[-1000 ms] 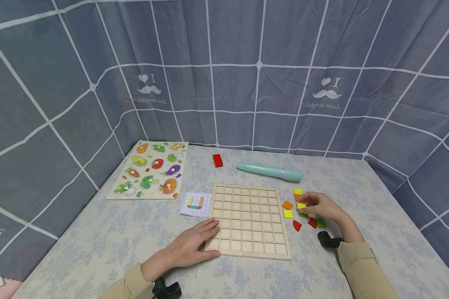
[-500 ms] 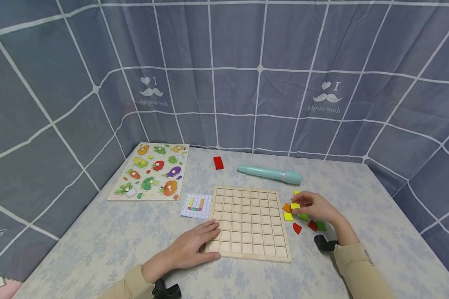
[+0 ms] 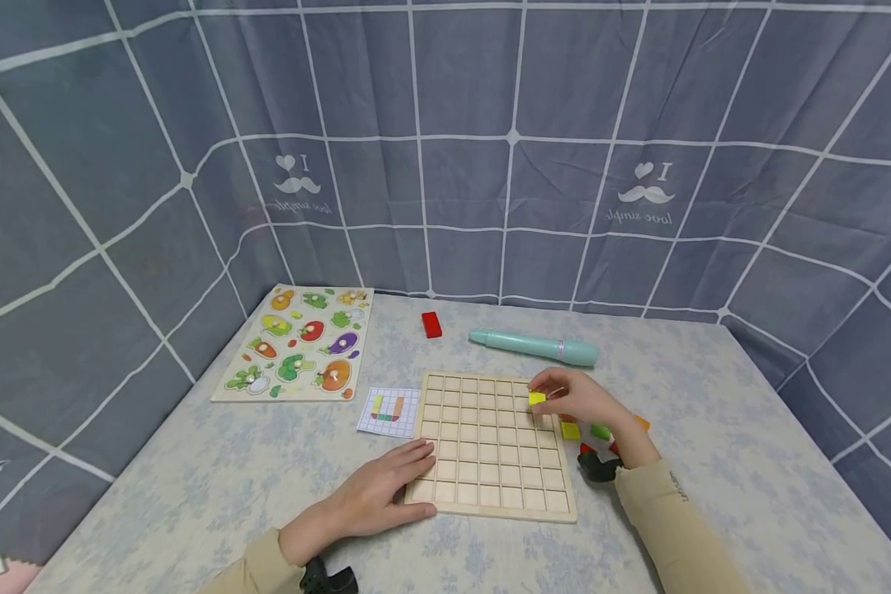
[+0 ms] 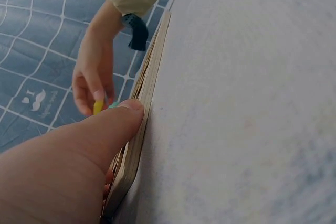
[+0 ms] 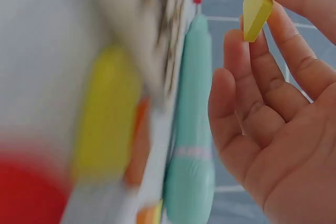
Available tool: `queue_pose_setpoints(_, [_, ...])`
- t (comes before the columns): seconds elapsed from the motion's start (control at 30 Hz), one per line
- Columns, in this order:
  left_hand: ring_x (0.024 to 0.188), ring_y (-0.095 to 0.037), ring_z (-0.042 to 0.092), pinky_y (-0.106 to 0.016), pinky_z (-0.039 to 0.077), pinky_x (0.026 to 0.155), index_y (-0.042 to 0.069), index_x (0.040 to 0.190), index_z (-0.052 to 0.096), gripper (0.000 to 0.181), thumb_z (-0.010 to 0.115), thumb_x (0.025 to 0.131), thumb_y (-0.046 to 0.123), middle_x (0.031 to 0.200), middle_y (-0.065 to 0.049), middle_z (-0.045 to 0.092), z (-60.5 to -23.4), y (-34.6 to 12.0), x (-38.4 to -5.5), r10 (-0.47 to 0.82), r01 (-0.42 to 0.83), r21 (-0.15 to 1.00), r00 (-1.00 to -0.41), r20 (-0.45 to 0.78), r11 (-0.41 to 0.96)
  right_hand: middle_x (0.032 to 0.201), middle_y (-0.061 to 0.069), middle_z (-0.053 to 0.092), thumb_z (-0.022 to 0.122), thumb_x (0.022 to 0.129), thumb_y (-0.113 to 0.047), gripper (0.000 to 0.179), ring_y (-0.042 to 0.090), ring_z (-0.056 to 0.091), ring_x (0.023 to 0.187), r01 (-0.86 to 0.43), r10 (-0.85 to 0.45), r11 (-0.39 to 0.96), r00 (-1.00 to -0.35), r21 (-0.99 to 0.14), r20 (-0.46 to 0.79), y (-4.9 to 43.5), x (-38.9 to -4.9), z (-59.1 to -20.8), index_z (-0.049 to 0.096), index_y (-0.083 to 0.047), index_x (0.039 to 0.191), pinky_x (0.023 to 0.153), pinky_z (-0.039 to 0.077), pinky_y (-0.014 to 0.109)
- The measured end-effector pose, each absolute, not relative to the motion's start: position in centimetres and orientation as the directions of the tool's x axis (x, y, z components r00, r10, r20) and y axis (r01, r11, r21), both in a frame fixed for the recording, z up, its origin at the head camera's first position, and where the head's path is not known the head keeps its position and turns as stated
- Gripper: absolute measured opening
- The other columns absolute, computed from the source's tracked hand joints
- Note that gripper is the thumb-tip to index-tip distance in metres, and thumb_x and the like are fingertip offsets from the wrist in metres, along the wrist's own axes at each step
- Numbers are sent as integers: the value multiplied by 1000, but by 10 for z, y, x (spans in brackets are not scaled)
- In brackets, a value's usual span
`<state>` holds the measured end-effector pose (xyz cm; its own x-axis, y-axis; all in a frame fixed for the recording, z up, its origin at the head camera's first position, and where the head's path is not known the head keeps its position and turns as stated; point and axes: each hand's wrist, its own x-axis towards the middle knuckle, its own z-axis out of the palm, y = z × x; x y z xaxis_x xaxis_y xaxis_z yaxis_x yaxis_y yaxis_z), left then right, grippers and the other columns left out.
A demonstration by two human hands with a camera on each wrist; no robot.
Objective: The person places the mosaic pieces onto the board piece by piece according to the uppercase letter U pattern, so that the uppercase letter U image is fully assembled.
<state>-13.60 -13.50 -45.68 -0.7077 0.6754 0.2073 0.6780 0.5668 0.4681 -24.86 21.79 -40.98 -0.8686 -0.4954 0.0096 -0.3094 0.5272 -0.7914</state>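
My left hand (image 3: 371, 495) rests spread on the left front corner of a wooden grid board (image 3: 490, 452); in the left wrist view its thumb (image 4: 128, 116) lies along the board's edge. Between thumb and fingertips, my right hand (image 3: 586, 403) pinches a yellow square tile (image 3: 537, 398) over the board's back right part. That tile (image 5: 257, 11) is raised above the board in the right wrist view. Beside the board lie another yellow tile (image 3: 570, 431), a green tile (image 3: 601, 431) and red ones, partly hidden by the right wrist. A pattern card (image 3: 388, 412) with a coloured U shape touches the board's left side.
A teal pen-shaped tube (image 3: 538, 347) lies behind the board, and a red block (image 3: 431, 324) stands to its left. At the back left is a vegetable knob puzzle (image 3: 304, 342). A grey-blue gridded curtain (image 3: 460, 181) closes off the table's back and sides.
My right hand has picked up the yellow tile from the pile and carried it left over the board. The left hand has stayed on the board's corner.
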Motion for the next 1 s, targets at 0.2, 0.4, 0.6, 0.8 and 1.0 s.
queue_pose_setpoints(0.2, [138,-22,28,-40,31,109,3,139,45,68,55,91,50,148,-9,36,-455,-136,-135,672,664,479,-716,189,574,110,18,61,70,84,-5,32,33,55,101,-365,-560,467,-827,-806,49,177,-251,-390,62,3,113,88,47,42])
queue_pose_setpoints(0.4, [138,-20,27,-40,31,109,4,140,45,69,55,91,51,148,-8,35,-454,-135,-134,667,652,479,-726,168,588,112,15,62,72,83,-10,35,30,56,104,-383,-590,425,-804,-820,70,147,-269,-400,62,3,114,90,48,41])
queue_pose_setpoints(0.6, [138,-20,27,-40,31,109,4,140,45,69,54,91,52,148,-7,35,-454,-134,-135,667,645,483,-729,156,592,109,8,63,75,81,-14,35,24,57,100,-376,-586,431,-808,-820,63,118,-276,-410,65,-1,112,88,48,37])
queue_pose_setpoints(0.8, [138,-20,27,-40,30,109,4,140,45,69,54,91,52,148,-7,35,-454,-134,-135,668,645,479,-729,151,596,100,1,64,76,79,-14,30,18,57,91,-365,-550,483,-834,-796,48,103,-281,-422,67,-6,107,80,50,33])
queue_pose_setpoints(1.0, [138,-20,27,-40,31,109,4,140,44,70,53,91,52,148,-7,35,-455,-134,-136,670,648,477,-727,153,594,99,0,63,76,80,-16,28,15,57,87,-382,-564,496,-825,-780,45,98,-283,-427,67,-7,105,77,49,31])
